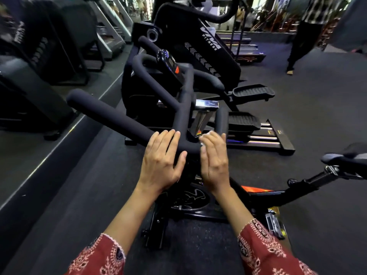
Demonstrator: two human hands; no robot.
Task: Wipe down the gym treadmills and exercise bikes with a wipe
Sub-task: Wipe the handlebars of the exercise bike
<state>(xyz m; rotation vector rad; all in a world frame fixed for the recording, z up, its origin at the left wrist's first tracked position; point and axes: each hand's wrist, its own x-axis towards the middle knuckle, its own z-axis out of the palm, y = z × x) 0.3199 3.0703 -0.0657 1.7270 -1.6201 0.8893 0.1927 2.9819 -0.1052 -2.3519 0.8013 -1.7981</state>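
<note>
An exercise bike stands right in front of me, with black foam handlebars [111, 116], a small console [170, 66] and a chrome stem [202, 118]. My left hand [162, 161] rests flat on the near bend of the handlebar, fingers straight. My right hand [215, 161] lies beside it with straight fingers over a white wipe [206, 135], only slivers of which show at the fingertips. The wipe presses against the handlebar near the stem. The bike's saddle [349, 155] is at the right edge.
An elliptical trainer [198, 46] with foot pedals [254, 92] stands just behind the bike. Treadmills [39, 62] line a raised platform on the left. A person [305, 36] walks at the far right on the dark floor [317, 116].
</note>
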